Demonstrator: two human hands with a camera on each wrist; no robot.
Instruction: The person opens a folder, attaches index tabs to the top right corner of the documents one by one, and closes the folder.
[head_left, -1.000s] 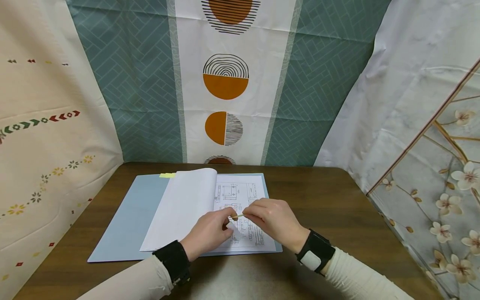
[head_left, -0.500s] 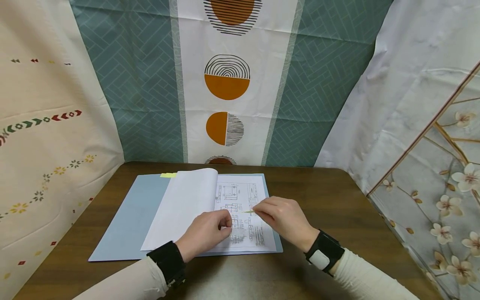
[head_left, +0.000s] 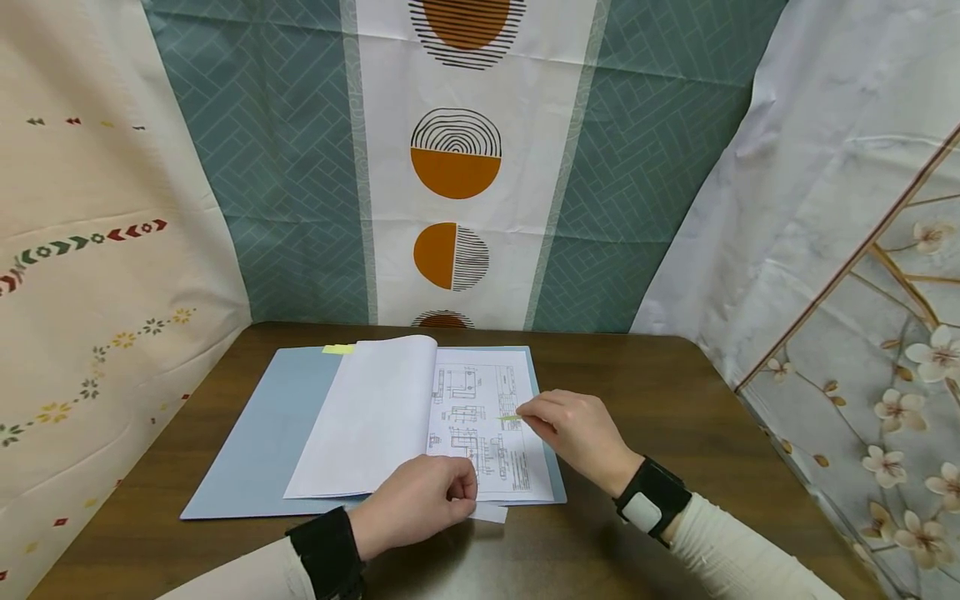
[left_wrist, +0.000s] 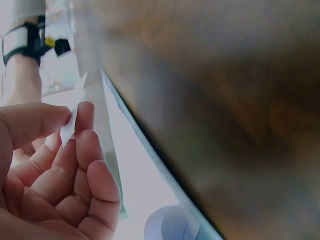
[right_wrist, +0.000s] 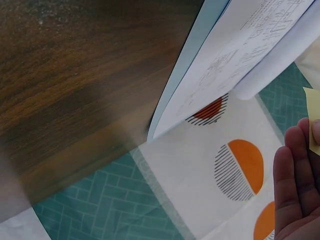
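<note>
My left hand (head_left: 420, 504) is at the near edge of the folder, its thumb and index finger pinching a small white slip of paper (left_wrist: 71, 122). In the head view the slip (head_left: 489, 512) pokes out right of the fingertips. Above the right-hand page, my right hand (head_left: 573, 429) pinches a thin yellow sticky tab (head_left: 507, 417), seen nearly edge-on. The right wrist view shows more of this yellow tab (right_wrist: 314, 107) under the thumb. Between the hands lies a printed technical drawing (head_left: 487, 387), open beside a turned-over white page (head_left: 367, 417).
A light blue folder (head_left: 247, 450) lies open under the pages on the brown wooden table (head_left: 615, 375). Another yellow tab (head_left: 338, 349) sticks out at the top of the turned pages. Patterned cloths (head_left: 645, 125) hang behind and at both sides.
Both hands were together at the yellow tab and have parted. The right hand moved right and slightly away with the tab; the left came nearer the table's front, a white slip now visible.
</note>
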